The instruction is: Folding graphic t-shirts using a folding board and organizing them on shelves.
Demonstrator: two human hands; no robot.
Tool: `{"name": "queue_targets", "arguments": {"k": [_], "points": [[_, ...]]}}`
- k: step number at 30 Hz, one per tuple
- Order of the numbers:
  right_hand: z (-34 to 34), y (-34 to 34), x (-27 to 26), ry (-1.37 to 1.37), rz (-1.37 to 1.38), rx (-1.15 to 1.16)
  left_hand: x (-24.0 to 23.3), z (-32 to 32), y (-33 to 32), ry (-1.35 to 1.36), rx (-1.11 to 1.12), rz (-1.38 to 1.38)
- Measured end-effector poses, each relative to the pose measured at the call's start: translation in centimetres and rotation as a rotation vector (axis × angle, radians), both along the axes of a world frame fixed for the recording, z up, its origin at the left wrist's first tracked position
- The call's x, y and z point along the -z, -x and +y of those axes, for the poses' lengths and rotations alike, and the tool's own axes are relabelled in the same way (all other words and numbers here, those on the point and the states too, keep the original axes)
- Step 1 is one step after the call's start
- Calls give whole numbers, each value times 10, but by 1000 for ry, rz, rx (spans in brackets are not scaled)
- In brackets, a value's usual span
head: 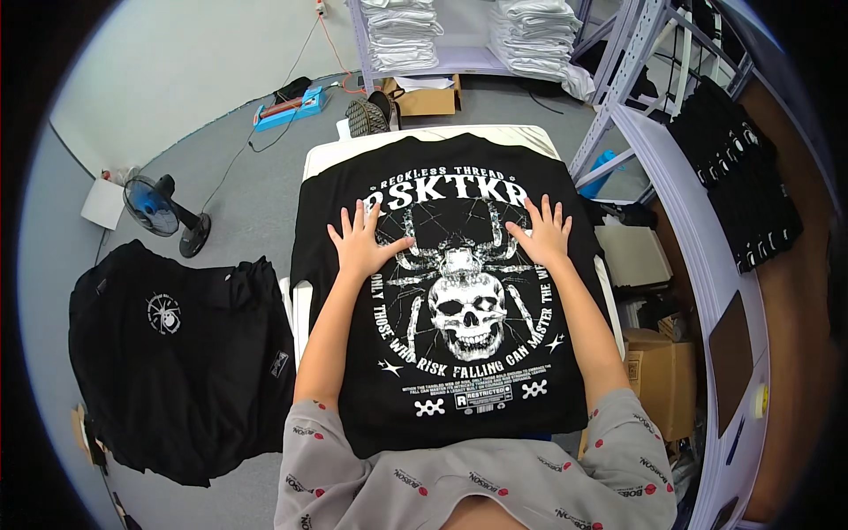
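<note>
A black printed T-shirt (464, 417) lies spread flat, its skull-and-spider graphic and white lettering facing up. Under it is a white table (530, 134), whose rim shows at the back and along the sides. My left hand (363, 244) rests palm down on the shirt at the left of the graphic, fingers spread. Opposite it, my right hand (544, 233) lies flat on the fabric near the right spider legs, thumb pointing inward. Neither hand grasps anything. To the left, more black shirts (192, 384) hang in a heap, the top one with a small white spider print.
A desk fan (151, 205) stands on the floor at the left. Stacks of folded white garments (401, 36) fill the back shelf. Along the right runs a shelf (715, 265) with folded black garments (742, 165). A cardboard box (659, 384) sits beneath it.
</note>
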State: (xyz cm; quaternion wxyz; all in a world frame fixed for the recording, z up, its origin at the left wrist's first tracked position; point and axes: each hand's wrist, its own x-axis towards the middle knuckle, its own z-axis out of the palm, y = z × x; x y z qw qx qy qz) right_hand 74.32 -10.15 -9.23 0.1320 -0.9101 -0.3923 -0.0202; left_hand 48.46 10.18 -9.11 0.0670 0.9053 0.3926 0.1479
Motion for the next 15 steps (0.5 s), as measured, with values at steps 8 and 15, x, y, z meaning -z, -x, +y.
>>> {"name": "queue_targets", "arguments": {"k": [8, 15], "points": [[120, 23, 1, -103, -86, -184, -4, -6, -107, 14, -14, -189], [133, -71, 23, 8, -84, -86, 19, 84, -103, -68, -145, -52]]}}
